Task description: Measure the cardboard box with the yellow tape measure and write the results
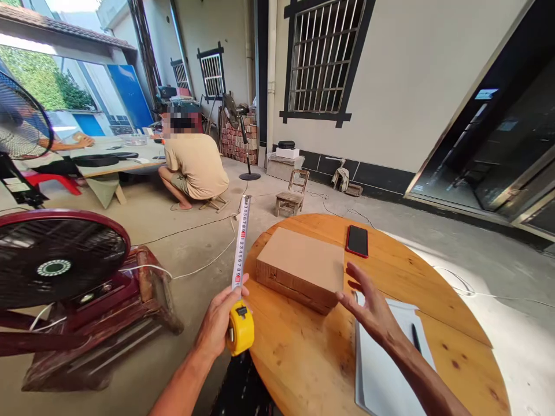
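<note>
My left hand (221,318) is closed round a yellow tape measure (241,330) beside the table's left edge. Its white blade (240,245) sticks up and away from me, with black and red numbers showing. On the round wooden table (299,352) lies a closed brown cardboard box (303,263). My right hand (368,303) hovers by the box's right corner, fingers spread and holding nothing; whether it touches the box I cannot tell. Beneath my right forearm are a white notepad (377,370) and a black pen (416,338).
A phone (357,240) in a red case lies behind the box. On the left stands a dark red fan (56,260) on a wooden frame. A person in a tan shirt (197,164) squats by a low table (99,151). A small wooden chair (290,199) stands beyond my table.
</note>
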The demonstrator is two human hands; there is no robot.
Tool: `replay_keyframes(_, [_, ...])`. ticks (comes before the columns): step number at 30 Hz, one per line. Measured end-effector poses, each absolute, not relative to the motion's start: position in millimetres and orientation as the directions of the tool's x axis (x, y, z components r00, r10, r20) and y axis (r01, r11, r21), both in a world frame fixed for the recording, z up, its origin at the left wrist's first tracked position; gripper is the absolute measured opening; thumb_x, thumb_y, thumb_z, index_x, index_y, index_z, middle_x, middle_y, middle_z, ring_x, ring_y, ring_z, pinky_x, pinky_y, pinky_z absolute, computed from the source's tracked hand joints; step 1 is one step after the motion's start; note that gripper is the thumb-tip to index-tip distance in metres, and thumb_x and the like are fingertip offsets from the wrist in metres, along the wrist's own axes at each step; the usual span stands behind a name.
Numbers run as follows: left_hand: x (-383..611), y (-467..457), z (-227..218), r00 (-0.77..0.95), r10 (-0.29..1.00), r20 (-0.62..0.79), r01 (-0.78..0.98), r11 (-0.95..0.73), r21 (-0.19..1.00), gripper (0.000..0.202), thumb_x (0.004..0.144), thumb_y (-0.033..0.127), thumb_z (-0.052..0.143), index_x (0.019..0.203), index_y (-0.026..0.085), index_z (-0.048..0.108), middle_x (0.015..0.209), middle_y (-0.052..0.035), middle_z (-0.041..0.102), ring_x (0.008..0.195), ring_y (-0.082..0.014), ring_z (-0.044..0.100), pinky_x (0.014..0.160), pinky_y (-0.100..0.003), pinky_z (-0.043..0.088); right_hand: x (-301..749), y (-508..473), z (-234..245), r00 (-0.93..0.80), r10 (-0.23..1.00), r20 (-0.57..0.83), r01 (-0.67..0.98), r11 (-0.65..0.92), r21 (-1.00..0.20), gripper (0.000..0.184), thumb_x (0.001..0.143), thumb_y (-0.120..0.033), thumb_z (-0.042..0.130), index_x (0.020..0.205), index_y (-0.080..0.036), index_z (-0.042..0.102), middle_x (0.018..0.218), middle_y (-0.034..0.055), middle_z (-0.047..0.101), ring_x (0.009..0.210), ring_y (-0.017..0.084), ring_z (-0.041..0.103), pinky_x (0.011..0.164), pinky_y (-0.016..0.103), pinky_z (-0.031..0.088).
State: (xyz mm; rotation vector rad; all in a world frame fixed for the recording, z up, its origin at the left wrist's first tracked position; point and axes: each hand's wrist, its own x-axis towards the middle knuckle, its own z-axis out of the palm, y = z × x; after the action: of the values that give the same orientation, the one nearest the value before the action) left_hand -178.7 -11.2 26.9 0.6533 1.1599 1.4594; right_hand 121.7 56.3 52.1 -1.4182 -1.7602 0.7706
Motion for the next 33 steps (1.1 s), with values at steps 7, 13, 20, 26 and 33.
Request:
replay_keyframes(7, [-165.8, 15.1, 18.3, -0.188, 0.966, -0.176, -0.404, 0.087, 0.911, 0.027, 0.072, 0.041, 0.065, 0.075, 0.016, 0.058, 0.065, -0.0015, 0.065, 0.049, -0.0120, 0.057, 0.048, -0.022, 0.040, 106.0, 43.3, 36.3, -0.199, 0.975, 0.095, 0.404, 0.170, -0.899, 0.071, 0.081, -0.047, 0.054, 0.141, -0.020, 0.026, 0.130, 0.0131, 0.052, 0.097, 0.024, 0.062, 0.082, 0.041, 0.051])
replay_keyframes(13, [-172.1, -16.1, 60.2, -0.041, 0.987, -0.153, -0.418, 0.122, 0.900, 0.020, 0.081, 0.036, 0.057, 0.080, 0.016, 0.058, 0.067, -0.0049, 0.067, 0.047, -0.0101, 0.053, 0.048, -0.022, 0.039, 111.9, 31.7, 85.8, 0.029, 0.967, 0.253, 0.587, 0.189, -0.787, 0.061, 0.079, -0.055, 0.052, 0.129, -0.020, 0.046, 0.112, 0.0105, 0.063, 0.083, 0.024, 0.060, 0.067, 0.037, 0.050])
replay_keyframes(20, [-175.2, -15.5, 96.2, -0.014, 0.988, -0.152, -0.438, 0.130, 0.889, 0.018, 0.081, 0.034, 0.057, 0.081, 0.016, 0.057, 0.059, -0.0055, 0.066, 0.046, -0.0111, 0.052, 0.047, -0.022, 0.040, 111.0, 41.8, 106.7, 0.051, 0.950, 0.307, 0.564, 0.226, -0.794, 0.060, 0.084, -0.056, 0.045, 0.130, -0.018, 0.045, 0.120, 0.0121, 0.060, 0.099, 0.025, 0.058, 0.076, 0.036, 0.048])
replay_keyframes(26, [-175.4, -3.5, 92.0, -0.044, 0.980, -0.196, -0.374, 0.166, 0.913, 0.021, 0.077, 0.037, 0.062, 0.078, 0.016, 0.058, 0.065, -0.0068, 0.068, 0.051, -0.0124, 0.055, 0.048, -0.021, 0.040, 112.1, 45.7, 81.5, -0.003, 0.980, 0.201, 0.613, 0.160, -0.773, 0.067, 0.082, -0.057, 0.046, 0.134, -0.016, 0.040, 0.121, 0.0136, 0.059, 0.102, 0.028, 0.059, 0.076, 0.039, 0.049])
replay_keyframes(33, [-168.5, -60.1, 100.6, -0.082, 0.951, -0.298, -0.278, 0.265, 0.923, 0.027, 0.078, 0.045, 0.060, 0.086, 0.019, 0.062, 0.061, -0.0032, 0.065, 0.051, -0.0127, 0.053, 0.049, -0.022, 0.038, 123.2, 31.7, 67.9, 0.002, 0.978, 0.209, 0.663, 0.155, -0.733, 0.067, 0.083, -0.057, 0.045, 0.136, -0.017, 0.037, 0.127, 0.0140, 0.054, 0.110, 0.028, 0.054, 0.083, 0.041, 0.048])
